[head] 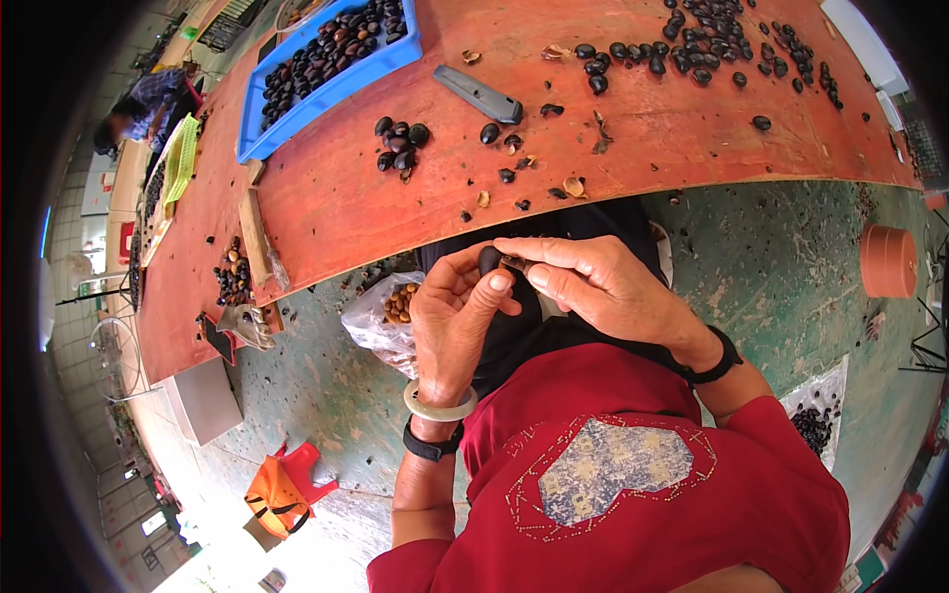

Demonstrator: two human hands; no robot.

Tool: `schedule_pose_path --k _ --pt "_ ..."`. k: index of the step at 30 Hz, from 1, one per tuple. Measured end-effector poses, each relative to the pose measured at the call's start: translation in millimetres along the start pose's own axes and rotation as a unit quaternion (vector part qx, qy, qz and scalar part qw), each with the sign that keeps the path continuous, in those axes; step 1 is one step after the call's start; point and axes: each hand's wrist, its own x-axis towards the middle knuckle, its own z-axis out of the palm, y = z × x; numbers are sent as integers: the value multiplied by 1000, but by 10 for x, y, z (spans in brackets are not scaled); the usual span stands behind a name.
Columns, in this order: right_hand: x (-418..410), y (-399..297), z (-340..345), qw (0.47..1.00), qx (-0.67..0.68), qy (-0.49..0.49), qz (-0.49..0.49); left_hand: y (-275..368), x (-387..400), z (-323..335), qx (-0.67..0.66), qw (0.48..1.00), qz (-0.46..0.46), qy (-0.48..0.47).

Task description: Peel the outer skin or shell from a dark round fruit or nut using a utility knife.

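Over my lap, just off the table edge, my left hand (456, 311) pinches a smooth dark nut (489, 259) between thumb and fingers. My right hand (593, 278) meets it from the other side, gripping a small dark tool (517, 263) between thumb and index finger. The tool's tip is against or very near the nut; its exact kind is hidden by the fingers. Below and left of my left hand, a clear plastic bag (378, 319) holds brown peeled kernels (400, 302). Broken shell pieces (574, 187) lie along the near table edge.
On the reddish wooden table (334, 207) are a blue tray (326, 89) of dark nuts, a grey utility knife (478, 94), a small nut cluster (401, 144) and a larger spread (704, 48). Leftward lie a wood block (254, 233) and gloves (246, 326). Another person (152, 107) sits far left.
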Motion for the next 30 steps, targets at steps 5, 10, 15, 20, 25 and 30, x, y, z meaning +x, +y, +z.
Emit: schedule_pose_path --k 5,10,15,20,25,30 --pt "-2 16 76 999 -21 30 -26 -6 -7 35 30 999 7 20" --pt "-4 11 88 998 -37 34 -43 -20 -22 74 42 997 40 41" --pt "27 54 164 979 -106 83 -155 -2 -30 91 7 998 40 44" --pt "70 -19 97 997 -28 29 -71 -10 -4 57 23 997 53 45" --pt "177 127 88 979 -76 31 -185 57 -23 36 28 998 42 36" --pt "168 124 213 986 21 54 -156 -2 13 109 -2 990 110 89"
